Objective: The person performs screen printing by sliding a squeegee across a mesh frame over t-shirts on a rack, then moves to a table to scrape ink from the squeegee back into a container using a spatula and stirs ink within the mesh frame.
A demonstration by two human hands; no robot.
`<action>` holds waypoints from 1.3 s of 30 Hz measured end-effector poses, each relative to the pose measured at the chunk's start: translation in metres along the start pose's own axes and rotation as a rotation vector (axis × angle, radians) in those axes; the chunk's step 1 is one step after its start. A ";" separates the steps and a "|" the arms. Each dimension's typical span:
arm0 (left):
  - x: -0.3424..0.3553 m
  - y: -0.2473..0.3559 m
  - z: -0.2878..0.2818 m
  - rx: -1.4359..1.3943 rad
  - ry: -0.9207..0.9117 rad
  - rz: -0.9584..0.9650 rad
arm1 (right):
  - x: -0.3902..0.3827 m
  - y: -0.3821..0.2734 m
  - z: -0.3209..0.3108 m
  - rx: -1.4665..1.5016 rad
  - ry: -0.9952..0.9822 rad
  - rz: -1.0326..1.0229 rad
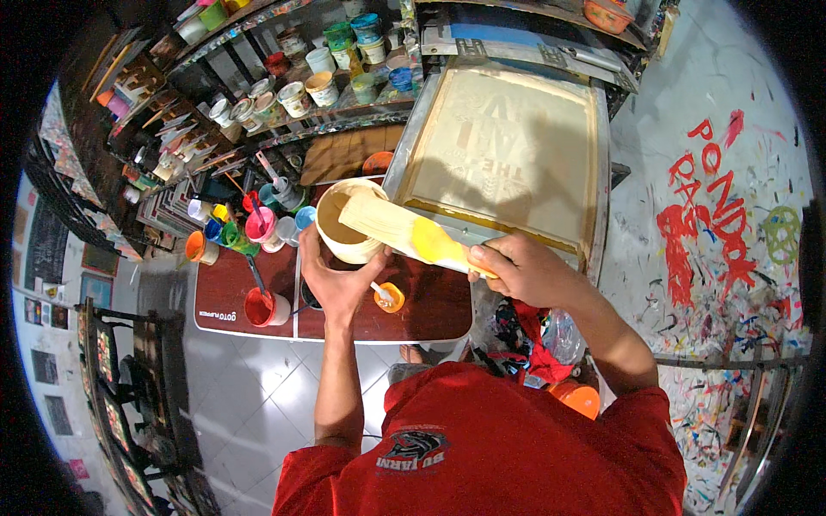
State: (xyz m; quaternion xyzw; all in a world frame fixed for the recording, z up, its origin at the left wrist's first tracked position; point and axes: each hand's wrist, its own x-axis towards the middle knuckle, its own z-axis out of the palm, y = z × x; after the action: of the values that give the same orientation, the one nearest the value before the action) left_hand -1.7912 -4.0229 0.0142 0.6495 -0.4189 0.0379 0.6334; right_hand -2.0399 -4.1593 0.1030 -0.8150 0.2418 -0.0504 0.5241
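Observation:
My left hand (335, 284) grips a round cream-coloured tub (350, 241) by its lower side, above the table. My right hand (503, 267) holds a wide squeegee or scraper (434, 241) with a yellow part, its pale, cream-coated end lying across the tub's rim. Behind my right hand is a screen-printing frame (601, 163) with a cream-smeared mesh and faint reversed lettering. An orange cup (392, 303) with a pale stick in it sits just right of my left wrist.
A dark red table (219, 305) holds a red-paint tub (267, 316) and several coloured cups (260, 219). Paint-pot shelves (344, 116) stand behind. A paint-splattered wall (723, 155) is at right, racks (116, 396) at lower left. Bags and red cloth (546, 344) lie below my right arm.

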 end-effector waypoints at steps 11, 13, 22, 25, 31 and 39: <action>0.019 -0.006 0.001 -0.012 -0.003 0.005 | -0.028 -0.007 -0.057 -0.253 -0.065 0.248; 0.018 -0.012 -0.009 -0.030 0.023 -0.004 | -0.035 -0.024 -0.061 -0.098 -0.002 0.309; -0.081 -0.001 -0.024 -0.060 -0.089 -0.292 | -0.059 -0.003 -0.027 0.354 0.032 0.318; -0.114 0.016 -0.018 -0.124 -0.112 -0.492 | -0.067 0.006 -0.021 0.424 0.033 0.288; -0.209 -0.002 -0.008 -0.064 -0.016 -0.573 | -0.078 0.022 -0.009 0.529 0.169 0.197; -0.319 -0.126 0.047 0.323 -0.162 -0.292 | -0.095 0.066 0.006 0.592 0.449 0.052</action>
State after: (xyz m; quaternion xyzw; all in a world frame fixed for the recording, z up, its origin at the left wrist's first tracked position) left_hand -1.9453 -3.9235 -0.2798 0.7971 -0.3583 -0.0400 0.4844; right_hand -2.1439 -4.1341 0.0584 -0.5905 0.3463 -0.2826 0.6720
